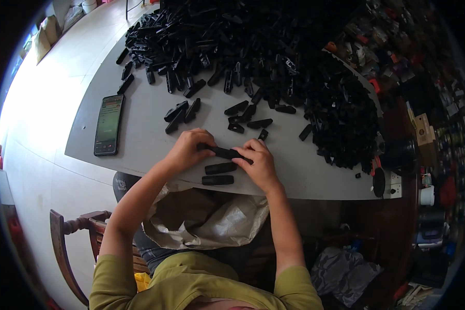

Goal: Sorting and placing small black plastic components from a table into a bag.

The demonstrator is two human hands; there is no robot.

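Observation:
Over the near edge of the table, my left hand and my right hand both grip a long black plastic part. The left fingers pinch its left end, and the right thumb and fingers close on its right end, covering some of it. Just below lie two similar black plastic pieces, side by side on the grey table. Beyond my hands, several loose black pieces are scattered. A small black piece rests close to my right fingers.
A large heap of black parts covers the far side, with smaller black parts piled at right. A phone lies at left. An open woven sack is at my lap. A wooden chair stands lower left; a power strip is at right.

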